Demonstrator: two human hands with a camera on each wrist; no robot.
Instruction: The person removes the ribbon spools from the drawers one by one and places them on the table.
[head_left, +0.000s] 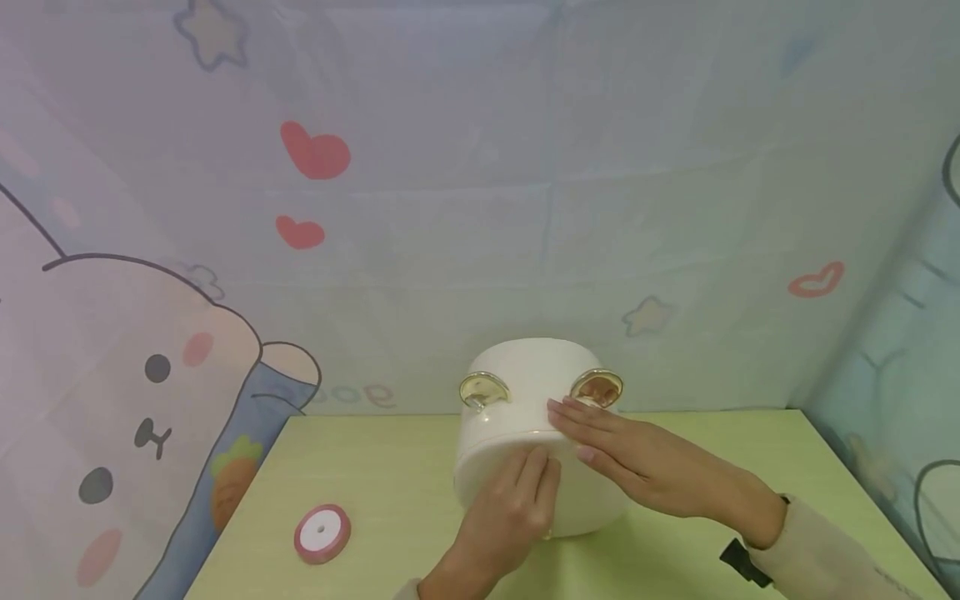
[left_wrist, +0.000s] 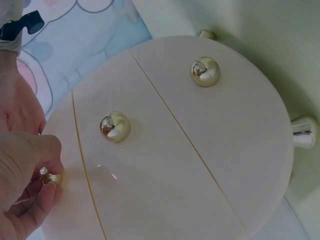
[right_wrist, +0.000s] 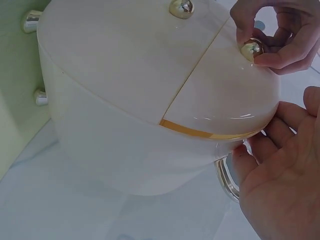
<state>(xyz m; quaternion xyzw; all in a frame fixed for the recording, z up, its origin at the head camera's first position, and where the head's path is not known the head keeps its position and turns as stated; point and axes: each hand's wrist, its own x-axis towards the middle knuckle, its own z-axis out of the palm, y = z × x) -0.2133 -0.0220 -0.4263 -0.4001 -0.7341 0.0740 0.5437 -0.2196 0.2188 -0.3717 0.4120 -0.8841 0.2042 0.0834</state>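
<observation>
Plainly, what lies before us, left to right?

First, a pink-rimmed white spool [head_left: 322, 534] lies flat on the green tabletop [head_left: 390, 467]. Next, near the middle, stands our white drum-shaped box [head_left: 517, 417], gold seams [left_wrist: 173, 118] crossing its front. Our left hand [head_left: 513, 500] pinches a round gold knob [right_wrist: 251, 49] there. Furthest right, our right hand [head_left: 645, 462] is stretched nearly straight, touching the box near a curved gold handle [head_left: 597, 389], gripping nothing.

How do we handle that knob well?

We'd judge it best to hold the pinch snug, pull or push square to the front, and brace the box with the flat right hand against tipping.
</observation>
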